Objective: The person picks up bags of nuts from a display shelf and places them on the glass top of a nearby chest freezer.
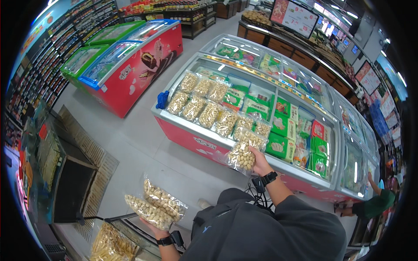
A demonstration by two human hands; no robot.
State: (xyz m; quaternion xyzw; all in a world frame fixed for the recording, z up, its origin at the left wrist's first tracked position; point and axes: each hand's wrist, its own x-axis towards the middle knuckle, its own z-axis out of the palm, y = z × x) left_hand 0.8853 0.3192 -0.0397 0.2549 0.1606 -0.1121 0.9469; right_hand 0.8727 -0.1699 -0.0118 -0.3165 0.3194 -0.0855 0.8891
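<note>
My right hand [260, 163] is closed on one clear bag of nuts [241, 156], with the thumb lying on its upper face and the other fingers mostly hidden under it. This bag is at the near edge of the chest freezer [187, 135], in front of the last bags of the row; I cannot tell if it touches them. My left hand [152, 229], lower and on the left, has hold of two more bags of nuts [164, 201] by their near end. The fingers go behind the plastic, so I cannot tell exactly how far they are bent. These two bags lean together, well apart from the freezer.

On the left part of the freezer top, similar clear bags [208, 114] lie side by side in rows. To the right of them, green packages [278, 143] show inside through the glass. Near me on the left is a bag of yellowish pieces [111, 243]. Far on the left stands a red freezer [130, 82], and on the right, a person in green [378, 204].
</note>
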